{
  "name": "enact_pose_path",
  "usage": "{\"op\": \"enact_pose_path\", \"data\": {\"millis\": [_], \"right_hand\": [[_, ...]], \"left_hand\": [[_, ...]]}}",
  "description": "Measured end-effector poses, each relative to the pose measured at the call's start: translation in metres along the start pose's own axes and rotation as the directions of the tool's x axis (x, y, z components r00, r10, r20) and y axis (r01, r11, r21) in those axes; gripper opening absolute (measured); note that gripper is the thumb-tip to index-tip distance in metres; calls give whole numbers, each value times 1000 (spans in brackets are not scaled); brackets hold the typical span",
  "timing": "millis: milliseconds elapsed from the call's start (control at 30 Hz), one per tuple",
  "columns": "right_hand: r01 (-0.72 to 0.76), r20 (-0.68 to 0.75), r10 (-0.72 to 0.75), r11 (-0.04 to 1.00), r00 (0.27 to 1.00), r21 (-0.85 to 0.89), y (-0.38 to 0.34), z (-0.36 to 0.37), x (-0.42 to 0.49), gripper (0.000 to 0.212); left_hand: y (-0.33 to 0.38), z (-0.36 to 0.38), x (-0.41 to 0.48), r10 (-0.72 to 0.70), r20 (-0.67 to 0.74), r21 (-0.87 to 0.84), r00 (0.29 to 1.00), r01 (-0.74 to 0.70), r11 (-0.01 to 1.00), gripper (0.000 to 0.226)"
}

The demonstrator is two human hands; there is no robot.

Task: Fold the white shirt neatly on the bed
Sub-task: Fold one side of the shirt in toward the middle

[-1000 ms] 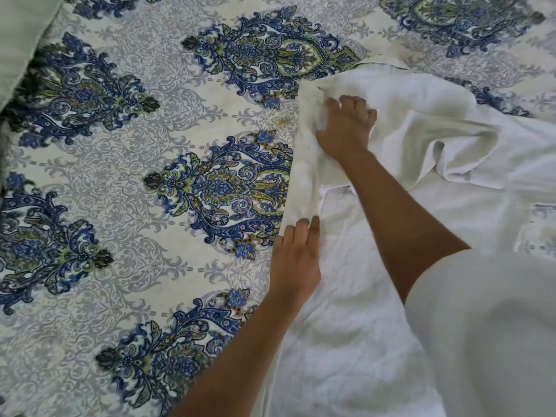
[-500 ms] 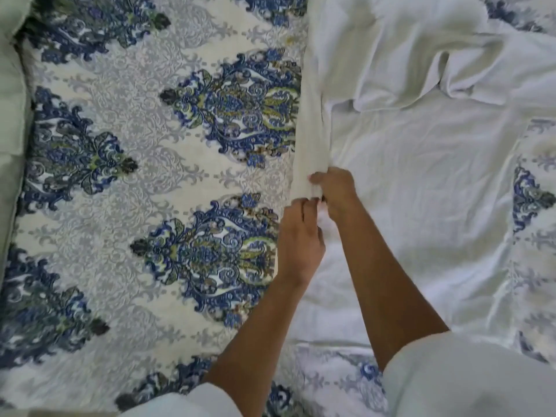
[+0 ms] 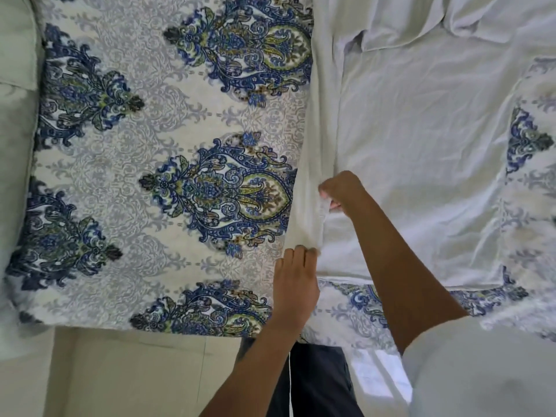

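The white shirt (image 3: 421,139) lies spread on the patterned bedspread (image 3: 144,152), its body flat and wrinkled, a sleeve bunched at the top right. Its left side is folded inward into a narrow strip along the left edge. My left hand (image 3: 296,281) rests with its fingertips on the bottom corner of that strip near the hem. My right hand (image 3: 341,189) pinches the edge of the folded strip a little higher up, fingers curled round the cloth.
The bed's near edge runs across the bottom, with pale floor (image 3: 120,371) below it. A light green pillow or cushion (image 3: 15,115) lies along the left side. My dark trousers (image 3: 319,383) stand against the bed edge.
The view has tilted down toward the bed's near edge. My right hand slid from the shirt's upper part down the folded strip toward the hem; my left hand now sits at the bottom corner.
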State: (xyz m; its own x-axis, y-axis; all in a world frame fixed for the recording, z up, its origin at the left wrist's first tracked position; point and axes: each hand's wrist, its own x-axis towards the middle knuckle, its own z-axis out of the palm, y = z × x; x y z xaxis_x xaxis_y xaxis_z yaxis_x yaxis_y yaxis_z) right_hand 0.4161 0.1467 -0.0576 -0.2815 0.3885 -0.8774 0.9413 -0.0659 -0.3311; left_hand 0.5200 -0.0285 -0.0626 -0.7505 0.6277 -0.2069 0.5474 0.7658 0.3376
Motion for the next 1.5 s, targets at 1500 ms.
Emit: {"op": "enact_pose_path", "data": {"millis": [1500], "right_hand": [[9,17,-30,697,999,717,155,31,-69,20]], "left_hand": [[-11,18,-18,-290,22,-352,957,279,894,27]]}}
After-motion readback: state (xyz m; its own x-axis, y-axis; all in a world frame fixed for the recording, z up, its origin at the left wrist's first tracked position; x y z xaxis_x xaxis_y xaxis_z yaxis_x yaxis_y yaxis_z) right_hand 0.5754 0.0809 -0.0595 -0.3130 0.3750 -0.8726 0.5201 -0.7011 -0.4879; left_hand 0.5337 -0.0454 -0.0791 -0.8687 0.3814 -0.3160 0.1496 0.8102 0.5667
